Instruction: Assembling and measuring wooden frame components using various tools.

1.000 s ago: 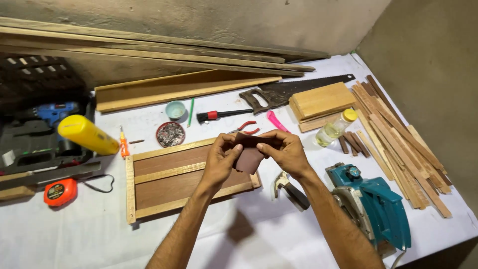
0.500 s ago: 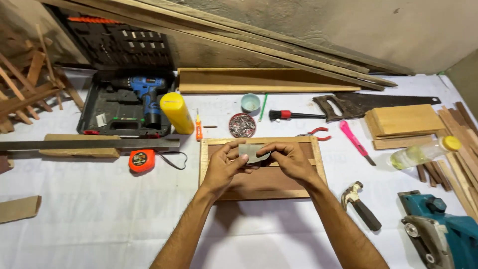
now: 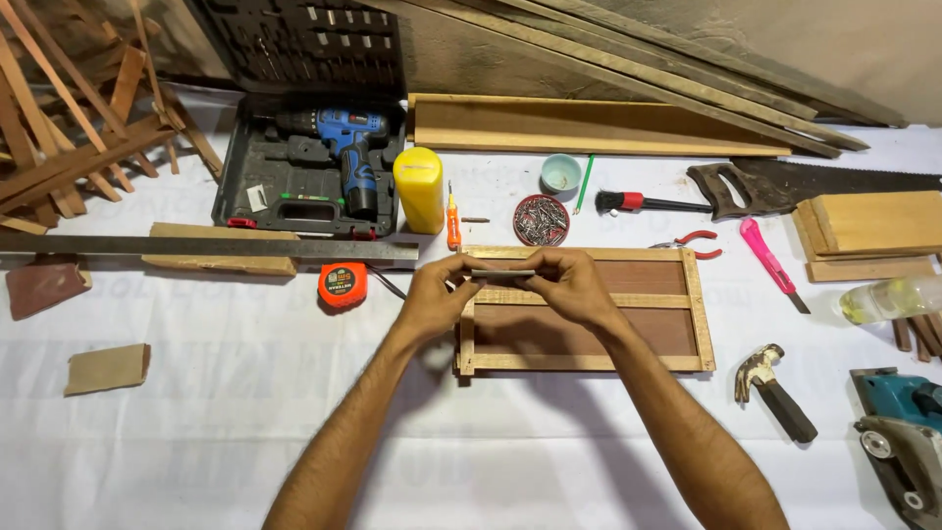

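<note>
On a white-covered bench (image 3: 245, 432), a small folded sandpaper piece (image 3: 503, 274) is pinched between left hand (image 3: 439, 299) and right hand (image 3: 569, 287) above the wooden frame (image 3: 587, 309), with hammer (image 3: 773, 391) right of it, tape measure (image 3: 342, 286) left.

View: single head camera, worn above the table (image 3: 196, 442).
Facing: steeply downward, toward the wall.
Range: close, arm's reach.
Overlap: none.
</note>
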